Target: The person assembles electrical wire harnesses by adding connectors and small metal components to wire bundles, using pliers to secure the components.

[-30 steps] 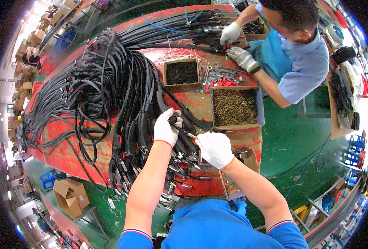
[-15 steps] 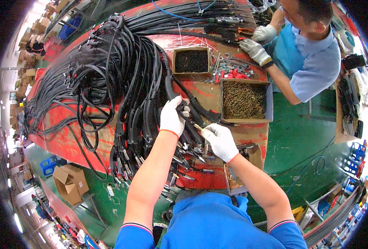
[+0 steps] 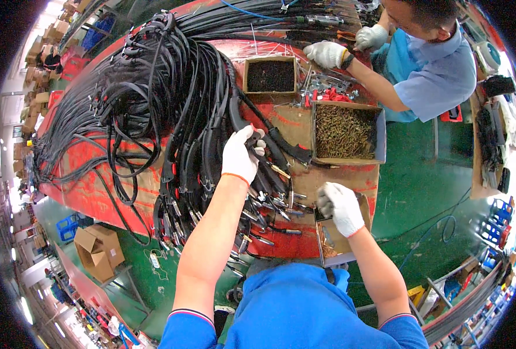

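Observation:
My left hand, in a white glove, is closed around a black welding torch at the near side of a big cable bundle. A brass-coloured tip sticks out below that hand's fingers, at the end of a black part. Over a small open box at the table's near right is my right hand, also gloved. Its greyish fingers are curled downward, and whatever they hold is hidden. Silver-ended torch necks hang in a cluster between the two hands.
A box of small brass-coloured parts and a box of small black parts stand farther off. Loose metal tools lie near them. Across the table a co-worker reaches in with gloved hands. Black cables cover the left.
My right hand has left the brass-coloured tip and moved right and nearer, to the small box. My left hand keeps its hold. The co-worker's nearer hand has shifted left over the table.

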Demonstrator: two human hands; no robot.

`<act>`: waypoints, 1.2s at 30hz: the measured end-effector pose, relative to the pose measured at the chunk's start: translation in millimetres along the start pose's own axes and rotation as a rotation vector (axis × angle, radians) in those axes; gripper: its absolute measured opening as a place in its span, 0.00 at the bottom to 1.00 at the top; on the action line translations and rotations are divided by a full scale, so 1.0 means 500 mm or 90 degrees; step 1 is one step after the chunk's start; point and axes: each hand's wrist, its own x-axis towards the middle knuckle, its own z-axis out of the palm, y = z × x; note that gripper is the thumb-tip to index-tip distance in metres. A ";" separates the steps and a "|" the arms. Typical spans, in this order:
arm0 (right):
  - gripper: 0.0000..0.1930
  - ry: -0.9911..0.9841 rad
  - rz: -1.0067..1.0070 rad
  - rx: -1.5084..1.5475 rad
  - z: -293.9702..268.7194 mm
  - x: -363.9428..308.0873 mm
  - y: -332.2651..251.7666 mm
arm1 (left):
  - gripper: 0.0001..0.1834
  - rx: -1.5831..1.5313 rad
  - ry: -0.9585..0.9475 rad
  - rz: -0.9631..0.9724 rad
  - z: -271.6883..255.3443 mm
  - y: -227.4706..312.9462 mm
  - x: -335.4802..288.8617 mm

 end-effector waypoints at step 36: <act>0.16 0.112 -0.176 -0.894 -0.285 -0.141 0.281 | 0.12 -0.186 -0.076 -0.065 -0.024 0.034 -0.043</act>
